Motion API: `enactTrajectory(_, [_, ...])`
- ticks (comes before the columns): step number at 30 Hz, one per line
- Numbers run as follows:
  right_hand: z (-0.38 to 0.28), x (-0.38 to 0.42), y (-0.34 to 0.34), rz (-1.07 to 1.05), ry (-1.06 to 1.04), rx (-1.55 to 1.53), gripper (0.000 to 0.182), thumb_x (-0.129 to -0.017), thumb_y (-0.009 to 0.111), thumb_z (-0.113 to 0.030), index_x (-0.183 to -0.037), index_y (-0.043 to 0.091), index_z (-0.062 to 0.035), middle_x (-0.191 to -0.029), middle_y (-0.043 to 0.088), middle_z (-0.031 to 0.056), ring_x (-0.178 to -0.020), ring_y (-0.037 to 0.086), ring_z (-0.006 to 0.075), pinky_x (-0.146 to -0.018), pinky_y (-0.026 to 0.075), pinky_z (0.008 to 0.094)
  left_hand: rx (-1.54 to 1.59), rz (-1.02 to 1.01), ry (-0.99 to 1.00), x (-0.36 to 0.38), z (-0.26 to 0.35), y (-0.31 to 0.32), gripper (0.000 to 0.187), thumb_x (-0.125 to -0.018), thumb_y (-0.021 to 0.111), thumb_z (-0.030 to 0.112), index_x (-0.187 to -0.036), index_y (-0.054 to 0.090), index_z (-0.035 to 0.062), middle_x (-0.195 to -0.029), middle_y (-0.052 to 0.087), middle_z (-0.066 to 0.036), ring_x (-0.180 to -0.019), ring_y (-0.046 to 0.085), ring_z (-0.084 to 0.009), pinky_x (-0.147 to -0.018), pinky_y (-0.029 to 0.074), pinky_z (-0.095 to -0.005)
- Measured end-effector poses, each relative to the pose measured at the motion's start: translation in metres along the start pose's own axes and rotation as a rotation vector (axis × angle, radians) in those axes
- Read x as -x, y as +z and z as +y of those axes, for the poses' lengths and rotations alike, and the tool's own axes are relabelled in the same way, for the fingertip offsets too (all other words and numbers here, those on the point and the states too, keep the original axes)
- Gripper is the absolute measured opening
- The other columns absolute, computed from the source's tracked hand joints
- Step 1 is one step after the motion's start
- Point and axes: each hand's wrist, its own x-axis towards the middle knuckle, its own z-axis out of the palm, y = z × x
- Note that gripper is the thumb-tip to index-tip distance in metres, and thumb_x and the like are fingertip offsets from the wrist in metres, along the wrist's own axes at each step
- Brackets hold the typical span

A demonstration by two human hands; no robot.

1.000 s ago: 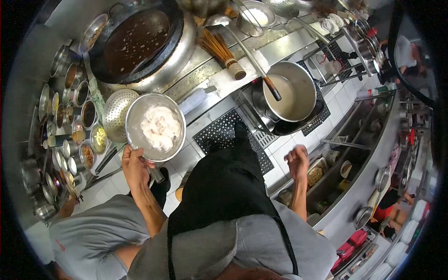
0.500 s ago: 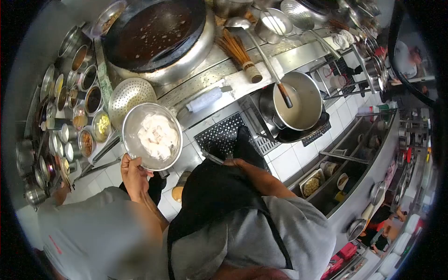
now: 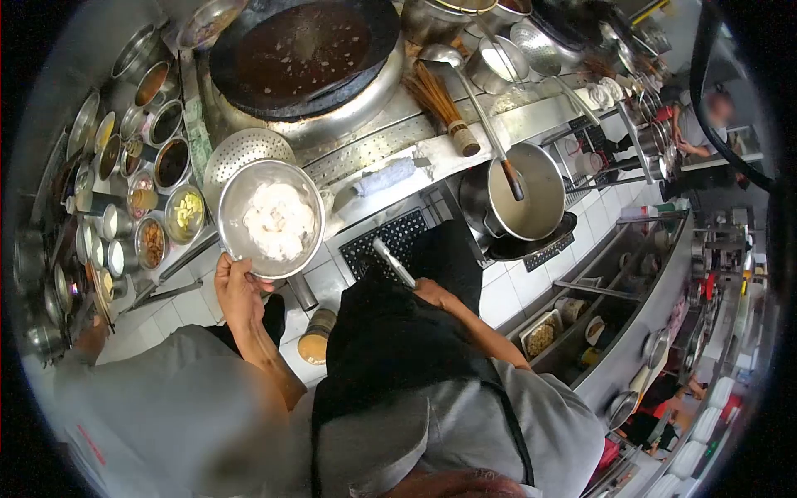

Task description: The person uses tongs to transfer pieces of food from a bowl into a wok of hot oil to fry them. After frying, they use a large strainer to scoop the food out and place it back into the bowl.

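My left hand (image 3: 241, 289) grips the near rim of a round steel bowl (image 3: 234, 236), thumb on top. Inside lie pale, whitish-pink wet pieces (image 3: 280, 222); their kind is hard to tell. The bowl is above the counter's front edge, partly covering a perforated steel strainer (image 3: 242, 156). Low by my black apron, my right hand (image 3: 433, 294) is closed around a slim silvery utensil (image 3: 393, 264) with a rounded pale end. Its other end is hidden. Ahead sits a large wok (image 3: 303, 58) with dark liquid in it.
Sauce and ingredient containers (image 3: 184, 212) crowd the left. On the counter lie a bamboo brush (image 3: 440, 108), ladle (image 3: 477, 124) and folded cloth (image 3: 385, 177). A deep stockpot (image 3: 525, 192) stands right. A co-worker's grey shirt (image 3: 124, 398) is close on my left; a shelved counter (image 3: 614, 332) runs right.
The view has shifted, so the wok and counter appear farther right. The bowl stays in my left hand, slightly higher in view. The utensil in my right hand now points forward and shows more.
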Motion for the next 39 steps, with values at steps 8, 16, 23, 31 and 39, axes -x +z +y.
enactTrajectory(8, [-0.07, 0.084, -0.101, 0.293, -0.055, -0.104, 0.033, -0.09, 0.064, -0.029, -0.089, 0.062, 0.0041, -0.071, 0.065, 0.0133, -0.062, 0.064, 0.0177, -0.057, 0.049, 0.0343, 0.046, -0.051, -0.04, -0.01, -0.002, 0.007, 0.004, -0.085, 0.053, 0.005, -0.088, 0.053, 0.0026, -0.071, 0.062, -0.01, -0.045, 0.056, -0.0144, -0.038, 0.049, -0.0236])
enactTrajectory(16, [-0.095, 0.143, -0.181, 0.719, -0.013, -0.289, 0.029, -0.09, 0.065, -0.03, -0.087, 0.062, -0.0009, -0.06, 0.053, 0.0005, -0.056, 0.045, 0.0068, -0.051, 0.037, 0.0252, 0.099, -0.068, -0.044, 0.002, -0.011, 0.009, 0.002, -0.085, 0.053, 0.005, -0.086, 0.051, 0.0047, -0.073, 0.063, -0.009, -0.046, 0.059, -0.0134, -0.036, 0.049, -0.0229])
enactTrajectory(23, [-0.114, 0.137, -0.201, 0.814, -0.128, -0.407, 0.036, -0.088, 0.068, -0.03, -0.103, 0.062, 0.0013, -0.058, 0.047, -0.0044, -0.043, 0.039, 0.0049, -0.039, 0.029, 0.0219, 0.078, -0.084, -0.003, 0.009, -0.012, -0.003, 0.001, -0.082, 0.051, 0.003, -0.083, 0.051, 0.0036, -0.07, 0.064, -0.013, -0.044, 0.058, -0.0147, -0.037, 0.049, -0.0243])
enactTrajectory(31, [-0.116, 0.096, -0.215, 0.674, -0.347, -0.434, 0.035, -0.093, 0.061, -0.026, -0.114, 0.059, 0.0018, -0.059, 0.045, -0.0055, -0.043, 0.038, 0.0027, -0.037, 0.031, 0.0198, 0.016, -0.062, -0.044, 0.028, -0.016, 0.017, 0.008, -0.082, 0.052, 0.003, -0.089, 0.054, -0.0003, -0.074, 0.064, -0.013, -0.046, 0.059, -0.0157, -0.038, 0.052, -0.0251])
enactTrajectory(39, [-0.111, 0.085, -0.216, 0.5, -0.423, -0.643, 0.028, -0.099, 0.05, -0.029, -0.099, 0.055, -0.0022, -0.068, 0.049, -0.0004, -0.043, 0.041, 0.0052, -0.037, 0.033, 0.0209, 0.078, -0.181, -0.143, 0.021, -0.032, 0.069, 0.022, -0.084, 0.052, 0.004, -0.104, 0.056, -0.005, -0.089, 0.065, -0.015, -0.062, 0.066, -0.0187, -0.042, 0.056, -0.0278])
